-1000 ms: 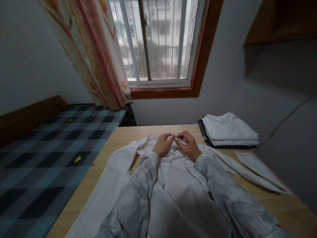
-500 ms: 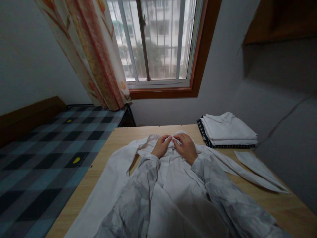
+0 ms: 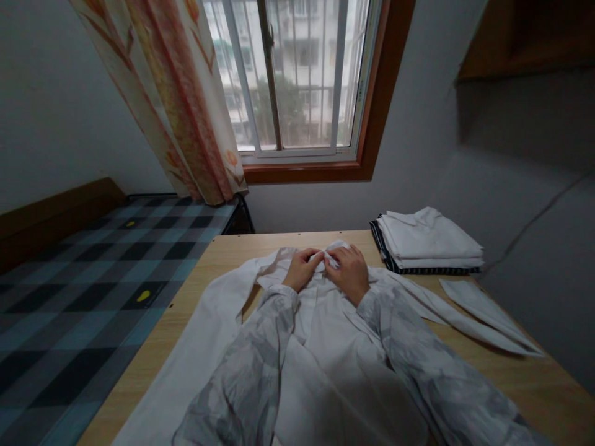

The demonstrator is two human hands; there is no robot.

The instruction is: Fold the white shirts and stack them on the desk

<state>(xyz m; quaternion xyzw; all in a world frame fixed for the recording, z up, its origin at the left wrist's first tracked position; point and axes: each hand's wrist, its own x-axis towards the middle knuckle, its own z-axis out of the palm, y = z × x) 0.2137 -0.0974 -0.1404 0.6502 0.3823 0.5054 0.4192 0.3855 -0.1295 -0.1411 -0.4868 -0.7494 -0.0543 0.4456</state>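
A white shirt point(image 3: 325, 334) lies spread open on a light wooden table point(image 3: 223, 254), its sleeves stretched out to either side. My left hand point(image 3: 301, 270) and my right hand point(image 3: 349, 270) meet at the shirt's collar point(image 3: 331, 250) near the table's far edge. Both hands have their fingers curled and pinch the collar fabric between them. My forearms in pale grey patterned sleeves lie over the shirt's front.
A stack of folded white clothes point(image 3: 430, 241) with a dark striped piece at the bottom sits at the table's far right. A bed with a checked cover point(image 3: 93, 279) stands to the left. A window point(image 3: 292, 74) with a patterned curtain point(image 3: 176, 105) is behind the table.
Both hands stay pinched on the collar and have shifted slightly away from me with it. The view has tilted a little.
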